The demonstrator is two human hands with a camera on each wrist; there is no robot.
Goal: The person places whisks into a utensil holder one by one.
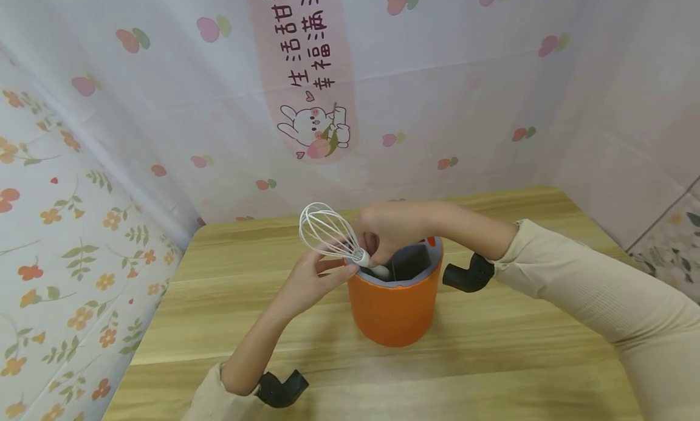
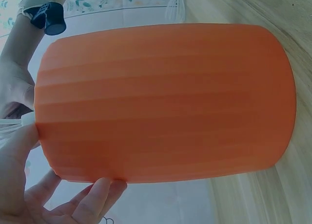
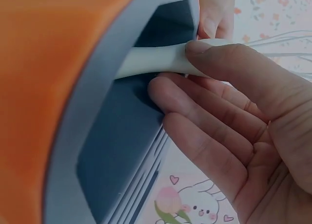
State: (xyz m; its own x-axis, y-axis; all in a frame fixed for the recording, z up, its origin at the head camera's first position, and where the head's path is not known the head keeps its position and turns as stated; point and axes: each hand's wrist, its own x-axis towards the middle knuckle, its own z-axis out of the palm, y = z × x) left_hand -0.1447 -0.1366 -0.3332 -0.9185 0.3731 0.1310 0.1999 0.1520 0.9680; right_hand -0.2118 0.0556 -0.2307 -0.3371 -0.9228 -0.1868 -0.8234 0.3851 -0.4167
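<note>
1. a person steadies an orange holder [image 1: 392, 314] on the wood-grain bench [image 1: 246, 305] while a white whisk [image 1: 361, 257] leans out of its mouth, wires up and toward the person's left.
2. the right hand [image 1: 391, 223], above the holder, pinches the whisk's handle between thumb and fingers — a hold that likely keeps control of its angle at the opening.
3. the left hand [image 1: 319, 281] clasps the holder's left side, thumb at the grey rim [image 3: 58, 170] and fingers along the wall, probably so the holder does not tip or slide.
4. the handle's lower end lies inside the holder's dark opening [image 3: 124, 121], out of sight; whether it touches bottom cannot be told.
5. slim slots [image 3: 146, 177] line one side of the holder's top; their depth is unclear. a red mark [image 1: 431, 242] on the rim is too small to read.
6. behind the holder hangs a printed curtain [image 1: 437, 75], its lettering cut off at the top edge.
7. from the left wrist, pale strands [image 2: 176, 9] show past the holder — cropped, and hard to identify.
</note>
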